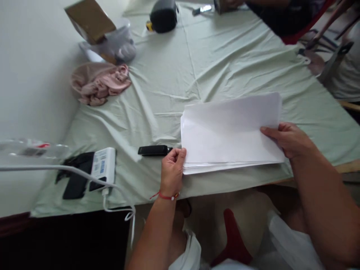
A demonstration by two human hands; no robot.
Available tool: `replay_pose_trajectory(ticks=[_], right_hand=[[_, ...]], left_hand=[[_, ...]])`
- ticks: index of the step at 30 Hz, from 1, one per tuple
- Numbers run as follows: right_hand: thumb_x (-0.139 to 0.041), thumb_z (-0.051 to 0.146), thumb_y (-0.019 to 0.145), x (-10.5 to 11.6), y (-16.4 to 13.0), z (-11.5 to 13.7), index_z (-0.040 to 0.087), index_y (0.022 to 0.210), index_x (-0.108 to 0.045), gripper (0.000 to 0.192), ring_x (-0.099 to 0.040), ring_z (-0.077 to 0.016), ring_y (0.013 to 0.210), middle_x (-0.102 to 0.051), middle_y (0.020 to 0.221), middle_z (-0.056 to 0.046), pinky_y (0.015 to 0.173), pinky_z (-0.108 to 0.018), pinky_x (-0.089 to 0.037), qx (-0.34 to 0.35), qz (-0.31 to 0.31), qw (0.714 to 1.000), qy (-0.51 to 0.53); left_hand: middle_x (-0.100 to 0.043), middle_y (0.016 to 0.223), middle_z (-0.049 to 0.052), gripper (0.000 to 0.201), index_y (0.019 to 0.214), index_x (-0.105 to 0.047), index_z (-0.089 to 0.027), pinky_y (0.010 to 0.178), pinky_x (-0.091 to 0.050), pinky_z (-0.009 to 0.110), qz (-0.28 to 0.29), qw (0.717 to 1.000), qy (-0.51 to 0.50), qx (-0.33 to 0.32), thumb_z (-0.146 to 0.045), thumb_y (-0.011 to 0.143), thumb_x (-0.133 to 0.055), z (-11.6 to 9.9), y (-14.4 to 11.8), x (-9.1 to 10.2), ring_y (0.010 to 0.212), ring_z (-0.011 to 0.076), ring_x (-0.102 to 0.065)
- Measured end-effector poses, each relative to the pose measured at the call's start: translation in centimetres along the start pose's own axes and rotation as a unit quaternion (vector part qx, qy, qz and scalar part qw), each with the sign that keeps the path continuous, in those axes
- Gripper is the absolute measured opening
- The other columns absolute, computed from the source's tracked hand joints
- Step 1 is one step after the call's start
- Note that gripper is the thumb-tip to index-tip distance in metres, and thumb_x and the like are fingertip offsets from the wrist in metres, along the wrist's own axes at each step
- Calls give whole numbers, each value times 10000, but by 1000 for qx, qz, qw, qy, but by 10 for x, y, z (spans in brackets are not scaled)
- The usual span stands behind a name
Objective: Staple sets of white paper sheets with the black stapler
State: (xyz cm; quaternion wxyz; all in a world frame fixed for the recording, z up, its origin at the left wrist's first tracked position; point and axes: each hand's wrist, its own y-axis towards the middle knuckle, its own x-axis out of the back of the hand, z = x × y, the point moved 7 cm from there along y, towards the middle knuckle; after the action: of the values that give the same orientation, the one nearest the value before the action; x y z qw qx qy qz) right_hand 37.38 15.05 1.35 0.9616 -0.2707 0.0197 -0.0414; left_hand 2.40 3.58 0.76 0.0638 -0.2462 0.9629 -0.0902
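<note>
Paper fills your grip: a thick stack of plain white sheets point(230, 131) lies near the front edge of the table, on the wrinkled pale green cloth point(225, 60). Your left hand point(172, 168) pinches the stack's near left corner, fingers curled closed on it. Your right hand point(287, 139) clasps the right edge, thumb on top. Just left of your left hand lies a slim black bar-shaped device point(153, 150). Farther left sits a white power adapter point(103, 165), and beyond it a crumpled pink garment point(98, 84).

Home room: cloth-covered table point(213, 60), pink clothes point(99, 84).
</note>
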Motion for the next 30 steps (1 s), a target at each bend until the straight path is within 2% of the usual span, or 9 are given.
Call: replay_pose_trajectory(ticks=[2,4,6,8,13,16,18,23,30], right_hand=[[-872,115,667,5,0,3,196,741,-798,133,-667,-145,520,-776,694,-7,447,-210,-563,15,-27,999,23],[-862,100,666,7,-1,6,194,744,-794,140,-678,-143,534,-780,701,-3,469,-209,-573,34,-31,998,40],[-848,101,679,4,-2,7,193,753,-799,128,-690,-150,550,-782,700,-9,504,-215,-590,43,-10,998,44],[-837,106,688,1,-3,6,199,750,-800,118,-692,-152,553,-783,699,-10,520,-217,-594,43,-1,998,38],[-848,110,674,5,-1,7,212,734,-793,130,-685,-148,550,-789,713,1,508,-222,-583,49,-18,998,46],[-846,102,664,10,2,8,208,749,-791,147,-695,-145,578,-794,727,0,537,-218,-590,57,-29,996,59],[-832,104,672,12,3,9,207,767,-793,145,-703,-147,596,-797,737,-5,560,-219,-596,62,-32,996,58],[-813,113,718,8,2,11,198,775,-800,103,-705,-143,601,-796,738,-9,565,-212,-593,70,-28,996,52],[-789,61,749,10,4,12,177,748,-785,117,-674,-143,578,-784,719,-16,559,-237,-584,80,-40,993,75]], left_hand=[[-651,705,-26,465,861,-716,-174,559,-428,204,56,998,-25,31,-521,672,-962,2,-2,-8,615,101,-537],[-650,685,-33,492,886,-723,-173,469,-375,193,76,996,-25,49,-485,619,-993,4,-3,-11,548,86,-494],[-558,587,-66,487,757,-669,-176,382,-249,189,51,997,-7,54,-503,606,-998,7,-1,-6,461,56,-368],[-468,527,-85,541,652,-596,-182,366,-195,192,21,998,4,54,-563,629,-980,9,1,-2,435,41,-293],[-498,548,-60,574,673,-615,-185,385,-296,192,39,997,-26,57,-677,690,-910,7,-1,-9,452,58,-359],[-552,609,-49,520,731,-647,-186,383,-323,183,68,996,-36,54,-589,649,-965,2,-4,-13,475,62,-398],[-553,610,-53,494,735,-648,-185,375,-290,177,80,995,-18,50,-520,624,-995,1,-5,-13,471,55,-387],[-383,541,-86,564,645,-545,-201,354,-167,197,46,997,18,58,-612,715,-926,10,-2,-5,434,42,-266],[-472,532,-65,580,661,-597,-198,356,-269,194,47,998,-14,43,-682,678,-917,1,-2,-10,421,55,-381]])
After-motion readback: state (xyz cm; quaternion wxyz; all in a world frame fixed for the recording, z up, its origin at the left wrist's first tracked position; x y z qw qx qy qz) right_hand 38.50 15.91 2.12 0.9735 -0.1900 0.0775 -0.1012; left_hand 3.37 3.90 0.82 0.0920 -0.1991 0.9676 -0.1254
